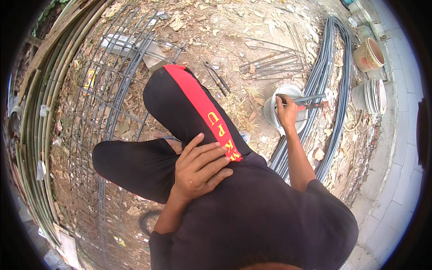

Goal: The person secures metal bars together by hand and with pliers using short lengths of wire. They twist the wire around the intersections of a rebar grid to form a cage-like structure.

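Observation:
My left hand [201, 167] lies flat on my thigh, fingers stretched out, over the dark trousers [173, 101] with a red side stripe. To the right, my right hand [286, 112] is over a whitish bucket [270, 111], its fingers curled together in a pinch. What they hold, if anything, is too small to name. Beside that hand a red-handled tool [310, 106] sticks out across the bucket's right rim; whether my fingers touch it I cannot tell. A pair of pincers [217, 78] with dark handles rests on the ground beyond my knee.
A rebar cage [118, 74] stretches along my left, next to bamboo poles [54, 85]. A bundle of bent steel bars [340, 58] runs past the bucket on the right. Thin rods [279, 63] lie ahead. Buckets [366, 54] stand near the paved edge [400, 135].

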Demonstrator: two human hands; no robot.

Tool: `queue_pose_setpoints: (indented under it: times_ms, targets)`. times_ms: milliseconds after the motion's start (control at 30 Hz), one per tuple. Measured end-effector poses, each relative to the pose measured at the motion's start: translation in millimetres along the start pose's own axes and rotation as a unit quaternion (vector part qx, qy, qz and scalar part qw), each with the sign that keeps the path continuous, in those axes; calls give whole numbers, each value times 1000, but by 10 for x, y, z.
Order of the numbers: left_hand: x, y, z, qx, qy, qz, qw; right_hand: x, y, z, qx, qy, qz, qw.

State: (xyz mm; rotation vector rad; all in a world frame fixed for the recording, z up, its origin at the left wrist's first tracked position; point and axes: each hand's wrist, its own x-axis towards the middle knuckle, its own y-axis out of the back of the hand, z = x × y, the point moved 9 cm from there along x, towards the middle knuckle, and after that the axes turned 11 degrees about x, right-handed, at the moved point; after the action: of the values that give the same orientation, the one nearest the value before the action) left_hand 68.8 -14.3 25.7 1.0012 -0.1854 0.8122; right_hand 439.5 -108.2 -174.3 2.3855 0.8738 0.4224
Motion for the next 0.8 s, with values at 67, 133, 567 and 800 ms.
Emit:
queue_pose_setpoints:
  times_ms: [67,133,567,800]
  targets:
    - [-27,427,-211,-66,64,112,989,131,-324,-435,45,51,-10,998]
    - [-108,782,-613,-77,148,218,962,361,-773,-701,74,24,-15,997]
    - [-145,-349,-3457,-168,552,77,813,1153,-3386,-345,-240,-15,-300,923]
    - [237,-1397,-4138,-384,588,39,711,849,-3465,-90,-287,86,-217,929]
